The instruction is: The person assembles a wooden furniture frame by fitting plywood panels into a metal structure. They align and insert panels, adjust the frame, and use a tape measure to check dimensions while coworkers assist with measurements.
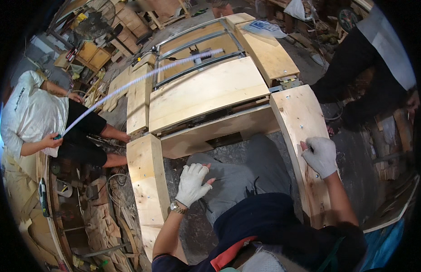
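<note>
My left hand [192, 183], in a white knit glove with bare fingertips and a wristwatch [177, 207] behind it, is over my grey-trousered leg [224, 179], beside the left wooden side beam [147, 181]. Its fingers are spread and hold nothing. My right hand [320, 156], gloved likewise, rests loosely on the right side beam [301, 118], fingers bent and partly apart, nothing seen in them. Ahead of my legs lies a pale wooden panel [210, 97] in a large frame. A long pale strip like a tape measure blade [142, 78] stretches above it.
At the left a person in a white shirt [38, 106] holds the strip's near end. Another person in dark trousers [364, 72] stands at the right. Metal rails [197, 41] span the frame's far part. Wood scraps [97, 217] lie to the left; a fan [94, 22] stands behind.
</note>
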Motion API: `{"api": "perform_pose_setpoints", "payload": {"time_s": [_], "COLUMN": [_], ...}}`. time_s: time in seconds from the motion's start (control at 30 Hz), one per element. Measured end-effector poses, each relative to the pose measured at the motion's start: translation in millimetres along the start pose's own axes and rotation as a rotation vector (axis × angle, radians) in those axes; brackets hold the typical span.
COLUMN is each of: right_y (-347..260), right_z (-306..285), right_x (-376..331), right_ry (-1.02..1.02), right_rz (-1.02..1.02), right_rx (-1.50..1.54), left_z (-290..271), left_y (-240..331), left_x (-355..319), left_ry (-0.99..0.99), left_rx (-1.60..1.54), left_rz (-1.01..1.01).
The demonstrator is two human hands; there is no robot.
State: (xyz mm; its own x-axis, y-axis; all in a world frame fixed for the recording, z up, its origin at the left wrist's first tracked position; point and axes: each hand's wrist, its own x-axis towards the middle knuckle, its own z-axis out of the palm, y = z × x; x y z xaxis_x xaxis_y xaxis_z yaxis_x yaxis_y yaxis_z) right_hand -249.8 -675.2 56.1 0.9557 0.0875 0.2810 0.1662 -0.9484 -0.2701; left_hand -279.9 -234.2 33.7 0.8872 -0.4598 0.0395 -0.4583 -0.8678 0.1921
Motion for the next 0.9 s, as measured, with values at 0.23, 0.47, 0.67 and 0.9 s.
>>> {"api": "perform_pose_setpoints", "payload": {"time_s": [0.23, 0.47, 0.67, 0.9], "right_y": [1, 1, 1, 3], "right_z": [0, -4, -5, -2], "right_x": [-1, 0, -1, -2], "right_ry": [-0.010, -0.041, -0.044, -0.020], "right_rz": [0.005, -0.008, 0.009, 0.000], "right_rx": [-0.017, 0.021, 0.007, 0.014], "left_z": [24, 41, 37, 37], "left_y": [-17, -23, -17, -18], "left_x": [-14, -28, -23, -22], "left_ry": [-0.157, -0.273, -0.288, -0.286], "left_rx": [0.008, 0.102, 0.074, 0.070], "left_rz": [-0.011, -0.003, 0.019, 0.018]}}
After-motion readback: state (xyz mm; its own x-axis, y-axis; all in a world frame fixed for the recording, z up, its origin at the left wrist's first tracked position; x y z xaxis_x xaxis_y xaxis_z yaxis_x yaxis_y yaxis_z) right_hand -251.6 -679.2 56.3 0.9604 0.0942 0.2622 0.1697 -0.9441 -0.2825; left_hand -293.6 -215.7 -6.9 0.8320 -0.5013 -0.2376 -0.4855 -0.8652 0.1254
